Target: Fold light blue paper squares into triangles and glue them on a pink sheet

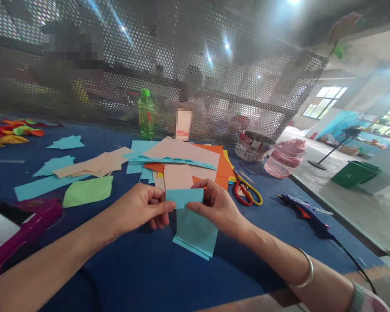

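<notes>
Between my two hands is a small folded strip of light blue paper [184, 198], held level above the table. My left hand [149, 206] pinches its left end between thumb and fingers. At the right end, my right hand [214, 203] grips it the same way, with a bangle on the wrist. Just below hang or lie several blue paper rectangles [198, 236] on the table. Behind the strip sits a peach paper piece [178, 177]. Farther back are larger peach sheets [188, 151] with a zigzag-cut blue strip [178, 160] across them, over orange paper [225, 162].
Red-and-yellow scissors [248, 193] and a dark blue glue gun [305, 214] lie to the right. A round container [254, 146], a pink bottle [286, 158] and a green bottle [146, 115] stand behind. A green paper leaf [88, 191] and a purple object [29, 232] are left.
</notes>
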`<state>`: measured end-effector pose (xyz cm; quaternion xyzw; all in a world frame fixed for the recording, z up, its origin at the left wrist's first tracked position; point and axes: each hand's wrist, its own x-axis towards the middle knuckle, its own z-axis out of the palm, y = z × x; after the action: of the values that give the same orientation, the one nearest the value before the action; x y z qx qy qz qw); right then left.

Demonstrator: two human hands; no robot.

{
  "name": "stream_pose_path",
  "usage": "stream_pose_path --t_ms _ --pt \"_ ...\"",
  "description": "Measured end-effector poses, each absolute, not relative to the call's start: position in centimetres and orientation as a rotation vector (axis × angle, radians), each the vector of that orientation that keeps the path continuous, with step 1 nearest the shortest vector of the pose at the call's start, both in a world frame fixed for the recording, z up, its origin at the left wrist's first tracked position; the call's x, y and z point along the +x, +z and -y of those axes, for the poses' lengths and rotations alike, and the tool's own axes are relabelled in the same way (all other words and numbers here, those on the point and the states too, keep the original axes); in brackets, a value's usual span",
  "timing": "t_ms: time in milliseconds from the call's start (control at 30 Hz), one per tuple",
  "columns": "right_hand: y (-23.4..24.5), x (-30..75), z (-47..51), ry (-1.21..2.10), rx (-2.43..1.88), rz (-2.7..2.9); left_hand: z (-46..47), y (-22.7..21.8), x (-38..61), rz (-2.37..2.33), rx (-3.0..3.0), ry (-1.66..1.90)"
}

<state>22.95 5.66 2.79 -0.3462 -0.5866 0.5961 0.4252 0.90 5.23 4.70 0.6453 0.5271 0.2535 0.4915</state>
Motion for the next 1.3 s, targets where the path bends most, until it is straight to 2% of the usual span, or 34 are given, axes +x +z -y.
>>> stream_pose_path --t_ms 433,700,967,1300 --pt "2.6 23.4 -6.1 1.363 -0.907 1.600 -5.6 4.3 0.6 -1.363 1.686 0.610" --pt "2.3 24.5 -7.3 1.141 -1.006 1.668 -5.7 4.6 -0.1 -1.419 1.790 0.617" --pt "1.9 24.5 -7.1 1.005 -1.006 1.854 -6.2 5.4 0.1 -1.423 1.632 0.840" --pt "1.8 24.3 -6.2 0.890 -0.920 2.000 -6.0 5.3 0.2 -1.302 1.575 0.792"
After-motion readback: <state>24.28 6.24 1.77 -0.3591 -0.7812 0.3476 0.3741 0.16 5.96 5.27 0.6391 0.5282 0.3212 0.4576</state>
